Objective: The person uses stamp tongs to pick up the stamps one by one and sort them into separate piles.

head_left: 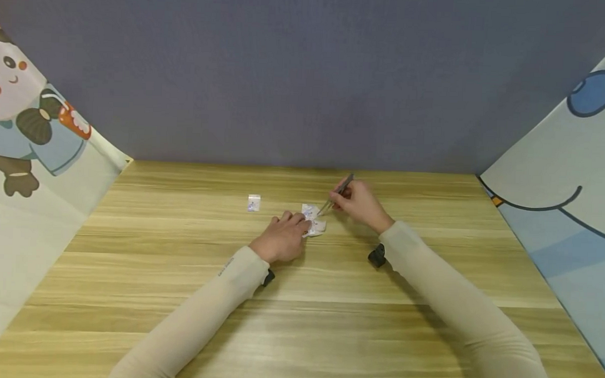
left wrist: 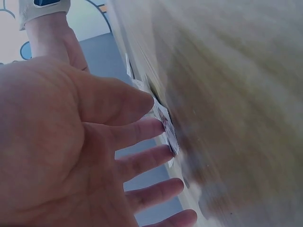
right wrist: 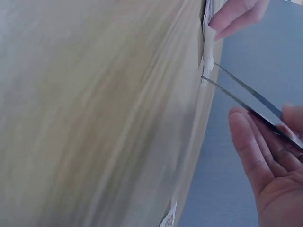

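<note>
Several small white paper pieces with printed marks (head_left: 317, 228) lie together near the middle of the wooden table. My left hand (head_left: 284, 237) rests its fingertips on their left side, fingers spread and slightly bent in the left wrist view (left wrist: 94, 142). On the right, my right hand (head_left: 360, 204) holds metal tweezers (head_left: 336, 193) between thumb and fingers. In the right wrist view the tweezers' (right wrist: 251, 110) two tips stand apart beside the paper's edge; whether they touch it I cannot tell.
A separate small piece of paper (head_left: 253, 203) lies to the left, beyond my left hand. A grey-blue panel (head_left: 306, 78) rises behind the table (head_left: 297, 333), and cartoon-printed sheets (head_left: 29, 124) stand at both sides.
</note>
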`<state>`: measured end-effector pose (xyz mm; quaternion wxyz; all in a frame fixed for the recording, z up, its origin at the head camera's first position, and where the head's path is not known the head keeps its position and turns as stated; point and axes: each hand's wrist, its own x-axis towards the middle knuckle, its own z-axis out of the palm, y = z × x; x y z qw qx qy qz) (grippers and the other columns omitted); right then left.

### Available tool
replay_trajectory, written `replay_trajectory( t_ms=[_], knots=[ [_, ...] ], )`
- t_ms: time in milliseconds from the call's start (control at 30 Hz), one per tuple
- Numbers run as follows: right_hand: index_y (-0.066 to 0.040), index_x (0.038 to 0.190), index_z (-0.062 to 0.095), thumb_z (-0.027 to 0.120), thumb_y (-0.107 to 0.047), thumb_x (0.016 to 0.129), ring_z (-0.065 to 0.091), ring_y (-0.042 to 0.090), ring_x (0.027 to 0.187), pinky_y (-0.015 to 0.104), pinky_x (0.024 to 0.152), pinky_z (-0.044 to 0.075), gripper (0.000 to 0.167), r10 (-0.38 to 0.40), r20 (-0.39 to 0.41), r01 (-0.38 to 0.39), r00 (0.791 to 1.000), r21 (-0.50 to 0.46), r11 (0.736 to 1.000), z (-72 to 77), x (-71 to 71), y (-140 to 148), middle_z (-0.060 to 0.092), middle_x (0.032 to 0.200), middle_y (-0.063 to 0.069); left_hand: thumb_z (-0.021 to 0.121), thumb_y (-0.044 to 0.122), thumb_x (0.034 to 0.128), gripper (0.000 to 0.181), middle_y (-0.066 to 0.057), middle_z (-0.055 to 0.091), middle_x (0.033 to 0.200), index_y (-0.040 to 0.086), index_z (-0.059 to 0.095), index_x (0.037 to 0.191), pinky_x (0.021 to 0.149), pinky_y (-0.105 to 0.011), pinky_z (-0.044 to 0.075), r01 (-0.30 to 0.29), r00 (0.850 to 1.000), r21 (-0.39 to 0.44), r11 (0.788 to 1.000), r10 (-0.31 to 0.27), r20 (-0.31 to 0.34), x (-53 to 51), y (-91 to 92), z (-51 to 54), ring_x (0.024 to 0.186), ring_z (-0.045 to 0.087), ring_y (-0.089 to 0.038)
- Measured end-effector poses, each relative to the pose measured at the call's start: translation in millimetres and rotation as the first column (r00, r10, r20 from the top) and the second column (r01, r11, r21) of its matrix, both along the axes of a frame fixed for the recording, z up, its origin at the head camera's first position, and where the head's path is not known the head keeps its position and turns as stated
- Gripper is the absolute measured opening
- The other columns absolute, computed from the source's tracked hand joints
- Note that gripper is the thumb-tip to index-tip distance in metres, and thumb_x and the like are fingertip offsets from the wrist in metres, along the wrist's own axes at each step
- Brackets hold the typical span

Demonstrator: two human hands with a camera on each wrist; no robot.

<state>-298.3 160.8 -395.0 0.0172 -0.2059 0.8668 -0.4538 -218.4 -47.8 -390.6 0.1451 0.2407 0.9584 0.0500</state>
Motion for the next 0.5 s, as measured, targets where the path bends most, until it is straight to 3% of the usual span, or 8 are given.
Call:
replay_trajectory(
  t_ms=[233, 500],
  knots=[
    [0.000, 0.098, 0.061, 0.061, -0.008, 0.093, 0.067, 0.033, 0.079, 0.037, 0.064, 0.055, 0.010, 0.035, -0.001, -0.035, 0.999, -0.056, 0.998, -1.3, -1.2, -9.0, 0.066, 0.088, 0.018, 0.042, 0.020, 0.0991, 0.046, -0.005, 0.030, 0.149, 0.010, 0.038, 0.144, 0.101, -0.049, 0.030, 0.008, 1.000, -0.026, 1.000, -0.008, -0.009, -0.8, -0.9, -1.8, 0.131, 0.028, -0.026],
    [0.003, 0.099, 0.059, 0.059, -0.006, 0.094, 0.065, 0.034, 0.078, 0.043, 0.066, 0.054, 0.010, 0.011, -0.039, -0.013, 0.999, -0.066, 0.998, 1.4, -8.9, -8.9, 0.064, 0.088, 0.020, 0.044, 0.019, 0.0980, 0.041, -0.007, 0.031, 0.148, 0.012, 0.045, 0.138, 0.099, -0.047, 0.032, -0.009, 1.000, -0.003, 1.000, 0.009, -0.021, 0.0, -2.1, -1.9, 0.129, 0.030, -0.027]
  ],
)
